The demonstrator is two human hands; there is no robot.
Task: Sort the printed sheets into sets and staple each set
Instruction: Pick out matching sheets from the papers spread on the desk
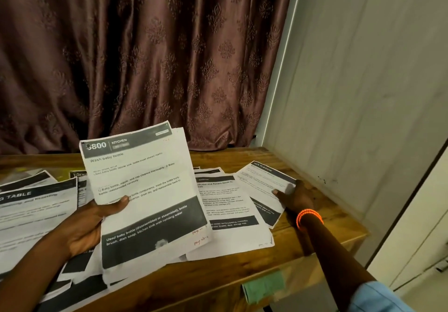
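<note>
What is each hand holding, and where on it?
The left hand holds a few sheets, the top one headed KITCHEN, by their left edge. The right hand pinches the MULTI-ROOM sheet at its right edge, on the table.

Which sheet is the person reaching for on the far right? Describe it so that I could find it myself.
Start at the wooden table in front of the curtain and go to its right side, near the pale wall. There the right hand pinches a tilted sheet. Unlike its neighbours, its dark header reads MULTI-ROOM, and it lies apart from the main spread.
</note>
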